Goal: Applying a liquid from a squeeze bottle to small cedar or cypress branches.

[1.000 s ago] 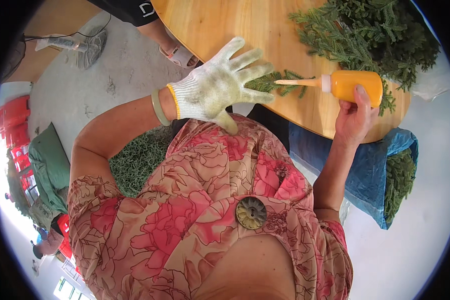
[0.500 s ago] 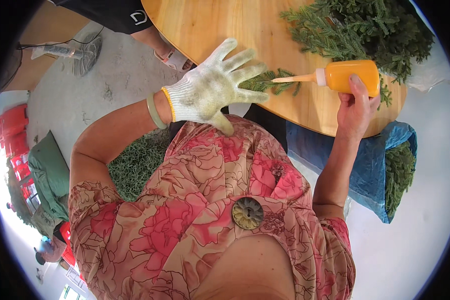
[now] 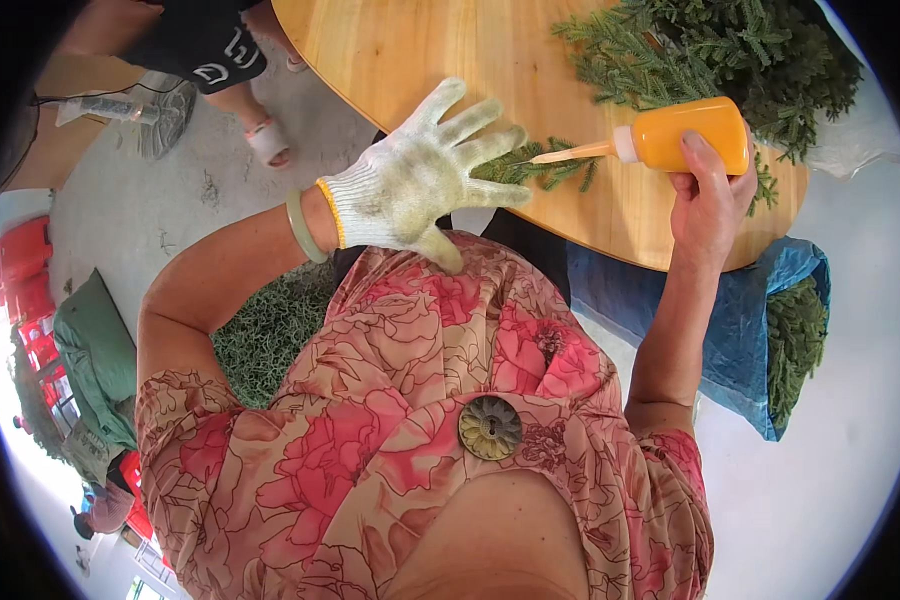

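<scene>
My left hand (image 3: 410,175), in a stained white knit glove with a yellow cuff edge, is spread with its fingers apart at the near edge of the round wooden table (image 3: 440,50). Beside its fingertips a small green fir-like sprig (image 3: 570,173) lies on the wood, partly hidden by the glove. Bare and wrapped round an orange squeeze bottle (image 3: 685,135), my right hand (image 3: 712,205) holds it tilted on its side. The bottle's long pale nozzle (image 3: 580,151) points left, its thin tip over the sprig near the gloved fingers. Contact between tip and sprig cannot be made out.
Piled evergreen branches (image 3: 740,60) cover the table's far right. Below the right edge hangs a blue sack (image 3: 745,370) of greenery. More greenery (image 3: 275,335) lies beneath my left arm. Another person's leg and sandal (image 3: 267,142) are at the far left, near a fan (image 3: 165,115).
The other person has shifted left, away from the table. My bottle and both hands keep nearly the same pose, with the bottle tilted slightly more.
</scene>
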`<move>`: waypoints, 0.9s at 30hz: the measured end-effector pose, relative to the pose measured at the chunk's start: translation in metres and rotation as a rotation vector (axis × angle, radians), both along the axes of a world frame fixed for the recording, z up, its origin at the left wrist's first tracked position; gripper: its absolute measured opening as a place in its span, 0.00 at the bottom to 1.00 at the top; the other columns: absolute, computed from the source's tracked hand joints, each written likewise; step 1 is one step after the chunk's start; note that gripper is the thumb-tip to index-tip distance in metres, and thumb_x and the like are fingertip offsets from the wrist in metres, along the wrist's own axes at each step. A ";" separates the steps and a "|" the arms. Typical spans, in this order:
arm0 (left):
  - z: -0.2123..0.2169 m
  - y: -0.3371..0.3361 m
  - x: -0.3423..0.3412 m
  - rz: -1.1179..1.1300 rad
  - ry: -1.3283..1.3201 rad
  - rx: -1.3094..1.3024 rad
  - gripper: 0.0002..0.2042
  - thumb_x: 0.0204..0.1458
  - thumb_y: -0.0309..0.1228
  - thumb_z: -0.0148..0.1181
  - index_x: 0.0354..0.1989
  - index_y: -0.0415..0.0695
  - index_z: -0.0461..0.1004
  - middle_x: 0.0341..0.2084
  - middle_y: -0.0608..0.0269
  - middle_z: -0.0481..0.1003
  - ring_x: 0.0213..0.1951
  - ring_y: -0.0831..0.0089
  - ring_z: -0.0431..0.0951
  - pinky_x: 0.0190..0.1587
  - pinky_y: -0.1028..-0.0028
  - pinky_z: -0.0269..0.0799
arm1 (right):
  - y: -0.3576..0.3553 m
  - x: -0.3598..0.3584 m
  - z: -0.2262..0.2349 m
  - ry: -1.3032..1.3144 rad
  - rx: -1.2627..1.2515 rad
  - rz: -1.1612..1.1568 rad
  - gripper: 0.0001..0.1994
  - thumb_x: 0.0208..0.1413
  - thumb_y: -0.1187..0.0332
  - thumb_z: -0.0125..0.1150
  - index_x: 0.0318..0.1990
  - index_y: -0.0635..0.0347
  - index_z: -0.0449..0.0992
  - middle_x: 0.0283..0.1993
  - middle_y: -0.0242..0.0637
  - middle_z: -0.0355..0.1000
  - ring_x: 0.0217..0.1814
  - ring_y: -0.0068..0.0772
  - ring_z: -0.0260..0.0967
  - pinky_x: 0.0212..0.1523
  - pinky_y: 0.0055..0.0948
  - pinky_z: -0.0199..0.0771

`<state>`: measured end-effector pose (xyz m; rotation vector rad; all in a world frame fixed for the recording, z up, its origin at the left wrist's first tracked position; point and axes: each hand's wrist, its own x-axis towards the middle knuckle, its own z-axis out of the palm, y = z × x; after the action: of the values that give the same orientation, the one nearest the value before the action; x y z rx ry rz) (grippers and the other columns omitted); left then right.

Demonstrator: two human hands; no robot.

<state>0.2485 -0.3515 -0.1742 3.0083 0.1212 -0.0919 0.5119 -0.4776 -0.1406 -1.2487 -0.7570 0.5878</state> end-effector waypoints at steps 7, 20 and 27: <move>-0.036 -0.002 0.003 0.271 -0.107 -2.094 0.49 0.35 0.85 0.39 0.67 0.74 0.65 0.76 0.64 0.46 0.77 0.62 0.34 0.74 0.46 0.19 | 0.000 0.009 0.013 -0.066 -0.028 -0.008 0.21 0.49 0.73 0.70 0.51 0.63 0.72 0.34 0.26 0.71 0.26 0.09 0.60 0.22 0.14 0.54; -0.022 0.006 0.006 0.006 0.027 -0.384 0.48 0.33 0.79 0.49 0.65 0.69 0.69 0.75 0.58 0.47 0.75 0.53 0.39 0.74 0.44 0.19 | -0.004 0.024 0.023 -0.119 -0.040 -0.004 0.25 0.47 0.71 0.73 0.53 0.64 0.72 0.35 0.28 0.73 0.26 0.10 0.61 0.22 0.14 0.56; -0.012 0.002 0.011 0.044 0.041 -0.445 0.46 0.35 0.79 0.48 0.64 0.69 0.70 0.75 0.58 0.48 0.75 0.54 0.39 0.74 0.43 0.18 | -0.010 0.032 0.028 -0.127 -0.031 -0.014 0.26 0.45 0.71 0.74 0.53 0.65 0.72 0.34 0.27 0.73 0.25 0.10 0.62 0.22 0.14 0.57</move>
<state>0.2590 -0.3494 -0.1862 2.5590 0.1491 -0.1537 0.5435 -0.4871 -0.1122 -1.3289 -0.8468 0.5140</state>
